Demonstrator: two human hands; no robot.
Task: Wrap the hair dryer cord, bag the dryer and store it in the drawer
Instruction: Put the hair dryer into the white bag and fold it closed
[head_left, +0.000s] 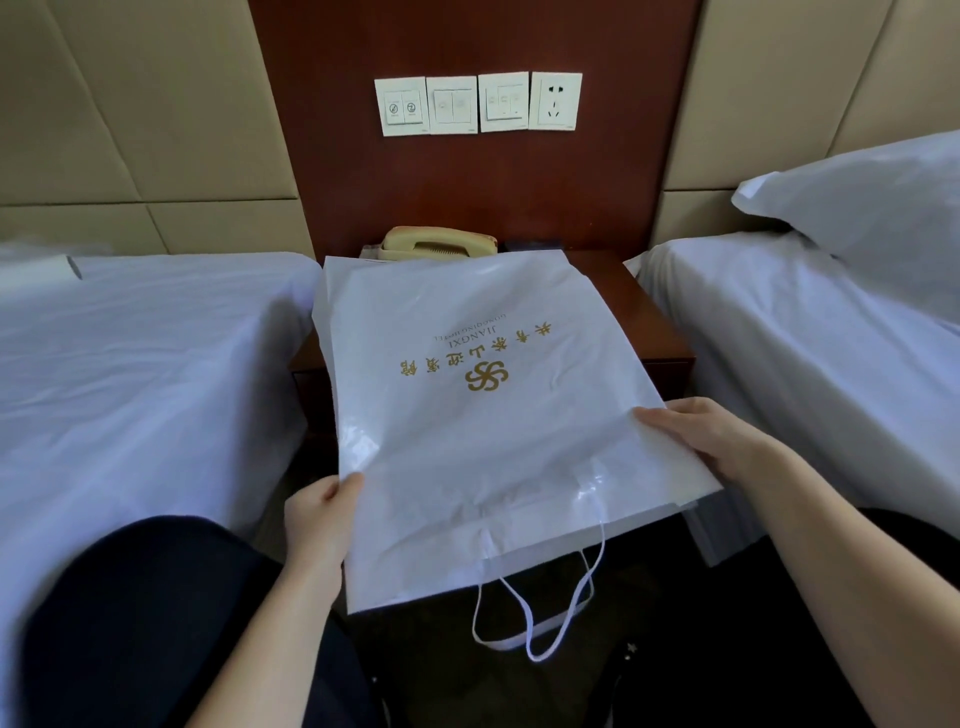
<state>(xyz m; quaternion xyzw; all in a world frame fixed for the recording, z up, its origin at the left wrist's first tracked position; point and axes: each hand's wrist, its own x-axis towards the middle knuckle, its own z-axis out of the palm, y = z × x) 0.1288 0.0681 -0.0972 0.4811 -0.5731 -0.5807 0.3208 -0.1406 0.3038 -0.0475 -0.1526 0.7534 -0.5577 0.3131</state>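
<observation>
Flat white plastic bag with gold logo (467, 415) centre frame, over dark wooden bench (654, 322). Edges pinched: left hand (319, 519) lower left, right hand (711, 441) right. Hair dryer not in view; bag looks empty, so bagging and drawer likely still ahead. Cord wrap: cannot tell. Beige telephone (436, 244) behind, white-sheeted beds (130, 364) either side.

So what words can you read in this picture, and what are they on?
"JIANGXI": gold print on the white bag, upside down from here.
"GONGQING HOTEL", maybe: tiny line beside it, not sure.
Gold Chinese characters on the bag: too blurred to read.
Wall switches: marks too small to read.
</observation>
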